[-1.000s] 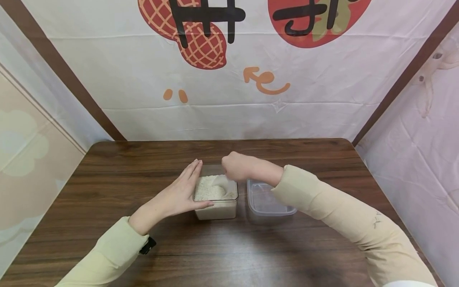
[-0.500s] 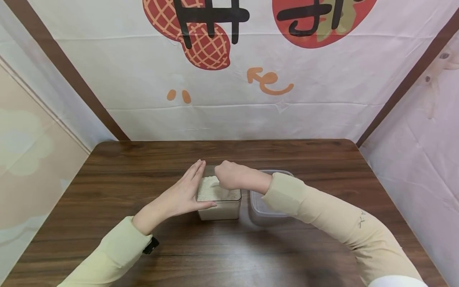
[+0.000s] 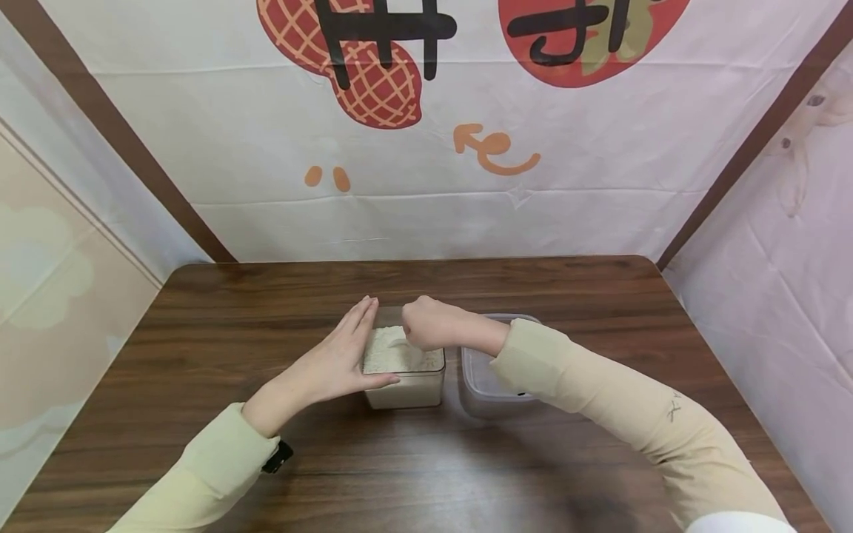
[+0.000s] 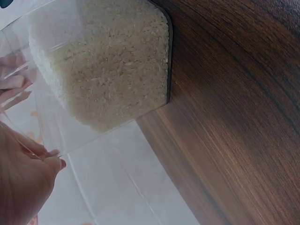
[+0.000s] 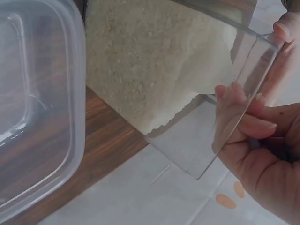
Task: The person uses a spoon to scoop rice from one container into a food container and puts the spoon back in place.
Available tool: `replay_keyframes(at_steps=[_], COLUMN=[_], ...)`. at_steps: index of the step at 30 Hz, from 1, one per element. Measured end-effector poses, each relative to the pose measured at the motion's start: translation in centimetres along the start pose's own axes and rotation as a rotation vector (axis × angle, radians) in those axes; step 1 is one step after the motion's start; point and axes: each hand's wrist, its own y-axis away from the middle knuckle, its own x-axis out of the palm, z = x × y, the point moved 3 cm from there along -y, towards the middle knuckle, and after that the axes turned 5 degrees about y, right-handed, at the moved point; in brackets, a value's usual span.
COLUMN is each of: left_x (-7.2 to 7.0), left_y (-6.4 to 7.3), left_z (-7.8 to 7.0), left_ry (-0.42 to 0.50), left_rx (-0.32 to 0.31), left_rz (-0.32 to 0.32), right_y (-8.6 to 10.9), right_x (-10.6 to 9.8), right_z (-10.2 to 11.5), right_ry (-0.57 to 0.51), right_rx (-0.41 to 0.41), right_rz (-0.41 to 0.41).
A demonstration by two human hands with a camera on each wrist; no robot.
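A clear, square-sided container (image 3: 406, 394) of white rice (image 3: 383, 352) stands on the table. My left hand (image 3: 336, 363) holds its left side, thumb along the front rim and fingers toward the back corner. Over the rice, my right hand (image 3: 429, 324) is curled in a fist round the handle of a pale scoop (image 5: 208, 68). In the right wrist view the scoop's bowl is partly sunk in the rice, and fingers show through the clear wall. The right hand hides most of the scoop in the head view.
Right of the rice container stands a translucent plastic tub (image 3: 474, 370), partly covered by the right sleeve (image 3: 540, 359). The dark wood table (image 3: 320, 474) ends at a printed cloth backdrop (image 3: 426, 229).
Over the last second my right hand has moved a little left and toward me, with the scoop now less visible in the rice. My left hand has kept its hold on the container.
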Motion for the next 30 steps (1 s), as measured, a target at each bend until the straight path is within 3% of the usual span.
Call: replay_keyframes(at_steps=[16, 30], left_x=[0.1, -0.2], left_y=[0.0, 0.1], left_z=[0.0, 0.0], left_ry=[0.005, 0.002], left_rx=[-0.006, -0.005], left_rz=[0.005, 0.007], right_y=[0.2, 0.2], right_x=[-0.5, -0.8], right_z=[-1.0, -1.7], right_ry=[-0.208, -0.281], right_rx=[0.107, 0.135], right_rz=[0.055, 0.043])
